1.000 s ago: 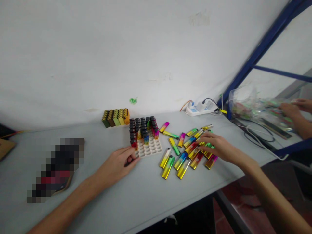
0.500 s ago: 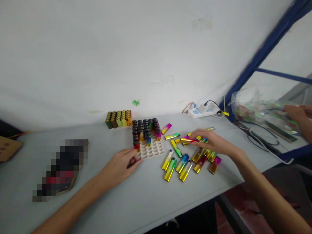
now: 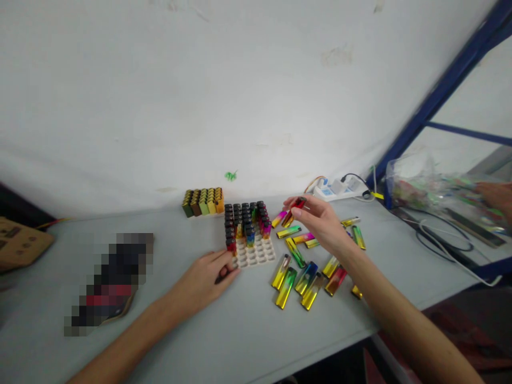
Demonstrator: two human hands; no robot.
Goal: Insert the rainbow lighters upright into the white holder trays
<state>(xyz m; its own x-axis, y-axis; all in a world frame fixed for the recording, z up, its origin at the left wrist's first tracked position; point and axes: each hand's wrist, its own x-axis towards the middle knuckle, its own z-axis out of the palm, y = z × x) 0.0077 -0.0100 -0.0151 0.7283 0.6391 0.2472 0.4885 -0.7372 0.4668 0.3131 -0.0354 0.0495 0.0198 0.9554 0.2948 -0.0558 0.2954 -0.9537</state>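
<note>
My right hand (image 3: pixel 320 218) holds a red lighter (image 3: pixel 296 205) upright and slightly tilted between thumb and fingers, above the loose lighters. My left hand (image 3: pixel 212 272) is closed at the near left corner of a white tray (image 3: pixel 256 255) with rows of holes. A dark patch shows inside its curled fingers; I cannot make out what it is. Black-topped lighters (image 3: pixel 239 216) stand upright in the tray's back and left rows, while front holes are bare. Several shiny lighters in gold and other colours (image 3: pixel 286 288) lie scattered to the right.
Behind the tray stands a block of green, brown and yellow lighters (image 3: pixel 203 201). A white power strip (image 3: pixel 340 188) with cables lies by the wall. A pixelated dark object (image 3: pixel 112 282) and a cardboard box (image 3: pixel 24 245) are left. Another person's hand (image 3: pixel 498 194) is beyond the blue frame (image 3: pixel 436 98).
My right hand has lifted the red lighter off the pile, moved it left toward the tray and turned it upright. My left hand stays at the tray corner. The view has shifted slightly.
</note>
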